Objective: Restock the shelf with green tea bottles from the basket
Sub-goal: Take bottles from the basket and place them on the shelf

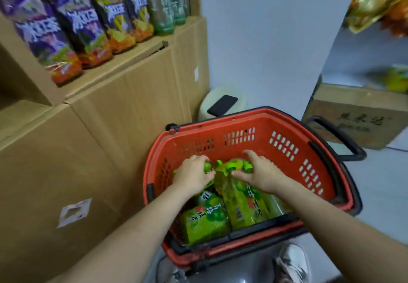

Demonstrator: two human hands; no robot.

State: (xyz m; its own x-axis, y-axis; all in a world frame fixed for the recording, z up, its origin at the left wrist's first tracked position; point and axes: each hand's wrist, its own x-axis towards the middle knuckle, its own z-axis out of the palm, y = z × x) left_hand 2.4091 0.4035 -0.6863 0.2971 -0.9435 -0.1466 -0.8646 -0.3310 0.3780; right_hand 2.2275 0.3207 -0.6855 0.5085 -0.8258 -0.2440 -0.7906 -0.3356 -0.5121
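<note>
The green tea bottles (205, 223) are lying on their sides in the red basket (220, 141), caps pointing away from the person, beside the cardboard shelf (123, 61).

The left hand (193, 175) is covering the cap end of the left-side bottle (208, 201). Its fingers (198, 159) are curling over the neck, and the thumb is closing in from the inner side. The right hand (262, 175) is doing the same on the right-side bottle (242, 203): fingers (251, 154) draped over the cap, thumb pressing at the neck. Both grips appear clamped, though blur is hiding the exact contact.

Handling judgement:
- The bottles appear full, so each is probably pulling heavily on a one-handed neck grip.
- The plastic walls are likely yielding under a squeeze, whereas the cap and neck are rigid.
- The glossy label film is probably slippery. The ridged cap and the shoulder flare below it are offering the surest hold.
- Once a bottle is lifting clear, shifting the grip to mid-body is advisable before standing it on the shelf.
</note>
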